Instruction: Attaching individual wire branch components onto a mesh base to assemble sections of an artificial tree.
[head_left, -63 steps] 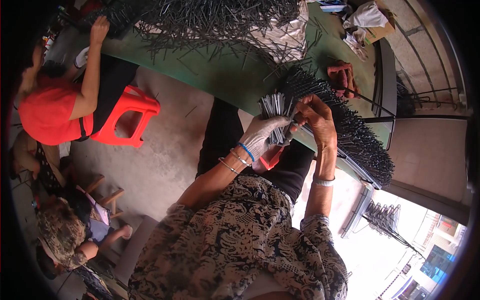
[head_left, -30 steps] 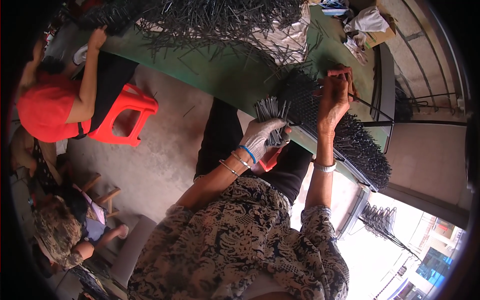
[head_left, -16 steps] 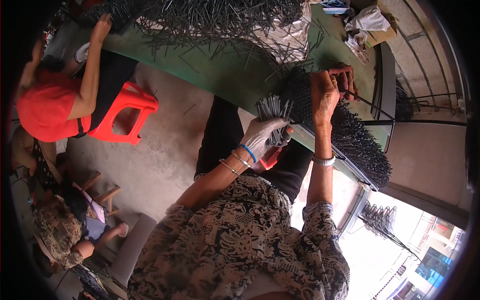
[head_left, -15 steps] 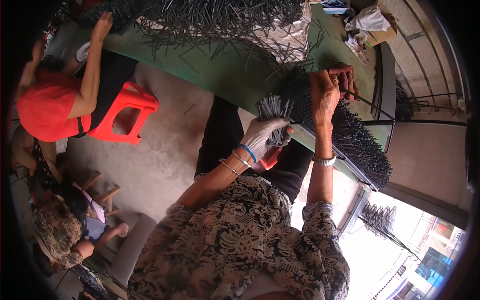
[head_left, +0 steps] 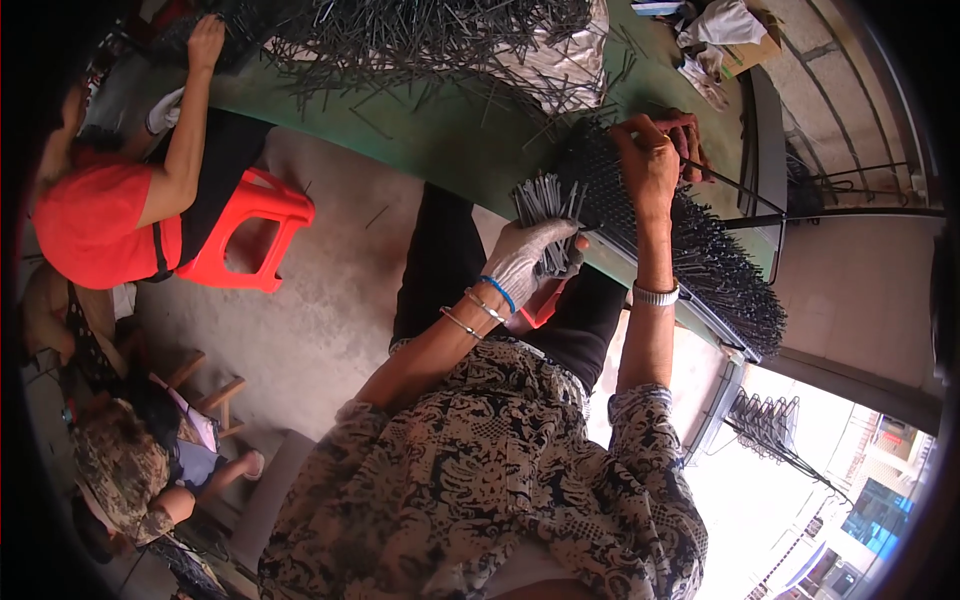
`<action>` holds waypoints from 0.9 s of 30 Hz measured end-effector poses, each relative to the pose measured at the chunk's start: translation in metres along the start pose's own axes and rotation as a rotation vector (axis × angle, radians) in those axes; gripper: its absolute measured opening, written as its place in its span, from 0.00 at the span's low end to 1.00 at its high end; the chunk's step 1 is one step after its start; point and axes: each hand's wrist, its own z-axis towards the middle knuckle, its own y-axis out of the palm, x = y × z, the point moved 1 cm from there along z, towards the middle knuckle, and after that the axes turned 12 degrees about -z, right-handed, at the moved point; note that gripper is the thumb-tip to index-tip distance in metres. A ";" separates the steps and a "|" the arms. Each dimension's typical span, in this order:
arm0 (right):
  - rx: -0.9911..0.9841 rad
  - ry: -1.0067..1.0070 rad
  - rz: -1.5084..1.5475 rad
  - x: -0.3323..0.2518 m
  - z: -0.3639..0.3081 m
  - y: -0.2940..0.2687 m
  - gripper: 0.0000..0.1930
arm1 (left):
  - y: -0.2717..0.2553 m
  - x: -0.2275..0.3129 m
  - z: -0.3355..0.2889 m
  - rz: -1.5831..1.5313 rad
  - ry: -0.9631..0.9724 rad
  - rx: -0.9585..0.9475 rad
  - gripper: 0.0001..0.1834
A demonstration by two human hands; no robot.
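Observation:
My left hand, in a pale glove with the fingertips bare, is closed around a bundle of thin grey rods. They point upward from the fist. My bare right hand is over a dark rack with rows of small holes, its fingers pinched together at the far side. Whatever lies between those fingertips is too small to make out. Many dark rods stand upright in the rack's right part. A reddish-brown lumpy object lies just right of my right hand.
A large heap of dark rods lies on pale cloth on the green table. A person in red sits on a red plastic stool at the left. A metal bar frame stands right of the rack.
My right hand has shifted slightly up and left over the rack, still pinched. My left hand keeps the rod bundle in nearly the same place. The view has shifted a little.

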 end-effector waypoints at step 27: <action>0.162 0.196 0.320 -0.003 -0.043 -0.035 0.06 | 0.006 0.005 0.000 0.065 0.045 0.046 0.08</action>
